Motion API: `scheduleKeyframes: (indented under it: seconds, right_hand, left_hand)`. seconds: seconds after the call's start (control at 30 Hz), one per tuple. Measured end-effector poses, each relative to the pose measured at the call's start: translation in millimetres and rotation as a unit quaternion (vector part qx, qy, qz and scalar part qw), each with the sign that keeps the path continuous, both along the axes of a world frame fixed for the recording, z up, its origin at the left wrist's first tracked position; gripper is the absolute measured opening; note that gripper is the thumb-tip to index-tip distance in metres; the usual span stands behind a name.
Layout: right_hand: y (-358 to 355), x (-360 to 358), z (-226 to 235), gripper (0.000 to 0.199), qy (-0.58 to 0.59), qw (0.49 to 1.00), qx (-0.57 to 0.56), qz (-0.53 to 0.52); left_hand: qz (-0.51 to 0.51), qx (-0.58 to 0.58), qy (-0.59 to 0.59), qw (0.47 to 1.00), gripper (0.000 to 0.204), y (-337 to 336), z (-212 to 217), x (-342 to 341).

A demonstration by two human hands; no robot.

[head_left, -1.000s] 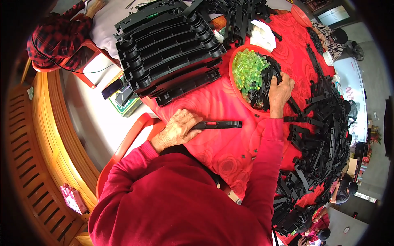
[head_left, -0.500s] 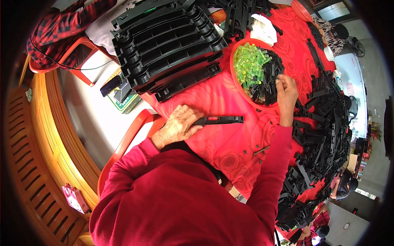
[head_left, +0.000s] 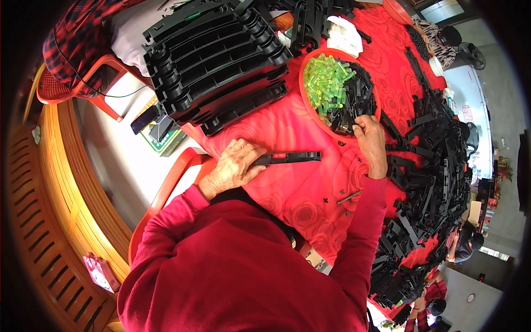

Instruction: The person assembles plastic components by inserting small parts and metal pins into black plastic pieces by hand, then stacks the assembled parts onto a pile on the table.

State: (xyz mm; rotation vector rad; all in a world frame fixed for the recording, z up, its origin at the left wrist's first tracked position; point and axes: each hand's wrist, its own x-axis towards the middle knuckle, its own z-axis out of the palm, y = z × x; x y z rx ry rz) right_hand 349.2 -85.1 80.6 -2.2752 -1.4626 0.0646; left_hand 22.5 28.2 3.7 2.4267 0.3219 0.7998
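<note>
My left hand (head_left: 235, 166) is closed around the left end of a long, narrow black plastic part (head_left: 293, 157), which lies level just above or on the red tablecloth. My right hand (head_left: 370, 144) is over the near right rim of a round red bowl (head_left: 306, 99). Its thumb and fingers are pinched together, and what is between them, if anything, is too small to make out. Inside the bowl, translucent yellow-green pieces (head_left: 327, 80) fill the left side, and small black plastic pieces (head_left: 359, 91) fill the right.
Large ribbed black plastic panels (head_left: 215, 66) are stacked at the far left. A big heap of black parts (head_left: 437, 160) covers the right side. A thin metal rod (head_left: 349, 197) lies on the red tablecloth (head_left: 307, 216). Near my left arm is a red chair (head_left: 168, 191); other people sit farther off.
My right hand has drawn back from the black pieces toward the bowl's near rim, fingers still pinched. My left hand keeps hold of the long black part. The whole view has shifted slightly.
</note>
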Motion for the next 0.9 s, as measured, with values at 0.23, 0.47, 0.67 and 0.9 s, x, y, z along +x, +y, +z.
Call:
scheduleKeyframes:
  seconds: [0.23,0.47,0.67,0.9]
  right_hand:
    - [5,3,-8,0.008,-0.017,1.000,0.011,-0.008]
    - [-9,14,-20,0.006,-0.004,0.980,0.190,-0.063]
    - [-26,14,-10,0.006,0.036,0.972,0.206,-0.111]
    - [-22,23,-20,0.013,-0.012,0.976,0.180,-0.118]
  left_hand:
    - [0.003,0.000,-0.006,1.000,0.040,1,-2,0]
    - [0.005,-0.001,-0.003,1.000,0.040,-1,-3,1]
    - [0.012,0.010,-0.009,1.000,0.040,-2,-3,1]
    - [0.014,0.011,-0.011,1.000,0.039,-1,-5,1]
